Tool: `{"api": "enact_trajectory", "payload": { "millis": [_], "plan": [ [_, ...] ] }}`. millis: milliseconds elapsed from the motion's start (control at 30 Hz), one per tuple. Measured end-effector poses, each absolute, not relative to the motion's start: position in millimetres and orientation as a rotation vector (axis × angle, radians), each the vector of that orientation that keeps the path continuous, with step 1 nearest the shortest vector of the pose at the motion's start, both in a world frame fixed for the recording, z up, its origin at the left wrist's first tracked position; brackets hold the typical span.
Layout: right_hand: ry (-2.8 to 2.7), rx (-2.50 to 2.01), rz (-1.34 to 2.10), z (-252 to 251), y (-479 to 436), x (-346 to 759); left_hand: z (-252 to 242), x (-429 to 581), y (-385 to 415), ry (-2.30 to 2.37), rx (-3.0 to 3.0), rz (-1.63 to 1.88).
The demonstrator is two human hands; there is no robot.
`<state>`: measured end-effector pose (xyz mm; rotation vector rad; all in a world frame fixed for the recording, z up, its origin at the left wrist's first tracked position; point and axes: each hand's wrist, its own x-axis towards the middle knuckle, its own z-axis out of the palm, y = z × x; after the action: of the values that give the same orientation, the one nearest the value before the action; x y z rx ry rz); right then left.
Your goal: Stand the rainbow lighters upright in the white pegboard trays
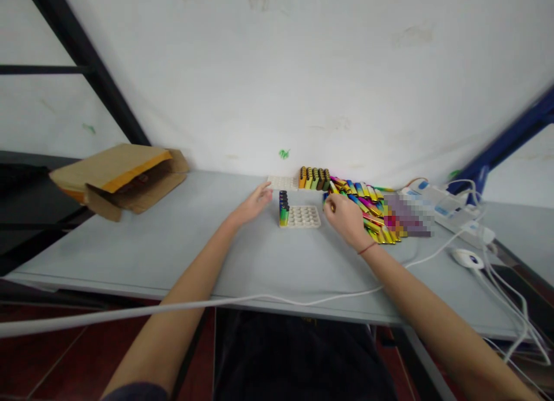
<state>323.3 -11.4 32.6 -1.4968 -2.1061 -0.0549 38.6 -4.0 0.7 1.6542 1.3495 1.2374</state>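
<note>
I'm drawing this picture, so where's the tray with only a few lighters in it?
In the head view, the tray is near the middle of the table, between the left hand and the right hand.

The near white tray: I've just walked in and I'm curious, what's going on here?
At a grey table, someone's right hand seems to hold a gold-ended piece beside a pile of shiny pieces. The left hand is open, left of the near white tray. A few dark-topped pieces stand along that tray's left side; open holes show across the rest.
</note>
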Motion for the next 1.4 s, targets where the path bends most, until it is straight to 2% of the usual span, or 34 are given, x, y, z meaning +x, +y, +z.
{"api": "enact_trajectory", "payload": {
  "millis": [100,367,600,833,1033,1200,1300,1400],
  "plan": [
    [-2.123,-1.455,-0.148,17.7,-9.0,333.1,-8.7,28.0,-5.9,1.358,1.768,1.141],
    [-2.303,-1.175,-0.266,-6.4,-72.8,328.7,-13.8,33.7,14.4,1.605,1.702,1.333],
    [-2.365,-0.879,-0.228,-1.4,-136.3,334.0,-12.9,51.9,9.6,1.509,1.685,1.248],
    [-2.588,-0.482,-0.099,15.1,-158.2,306.1,-7.9,53.4,1.4,1.533,1.815,1.122],
    [-2.671,-0.697,0.094,25.8,-123.0,308.7,-12.9,51.7,5.4,1.618,1.734,1.217],
    [-2.383,-1.415,-0.255,35.7,-47.5,377.4,-15.8,60.0,1.7,1.617,1.602,1.282],
    [-2.249,-1.614,-0.431,28.0,-24.6,407.0,-12.5,65.6,-6.0,1.58,1.659,1.2],
    [-2.254,-1.693,-0.427,12.5,-23.2,416.9,-11.5,63.8,-12.4,1.49,1.738,1.116]
  ]
}}
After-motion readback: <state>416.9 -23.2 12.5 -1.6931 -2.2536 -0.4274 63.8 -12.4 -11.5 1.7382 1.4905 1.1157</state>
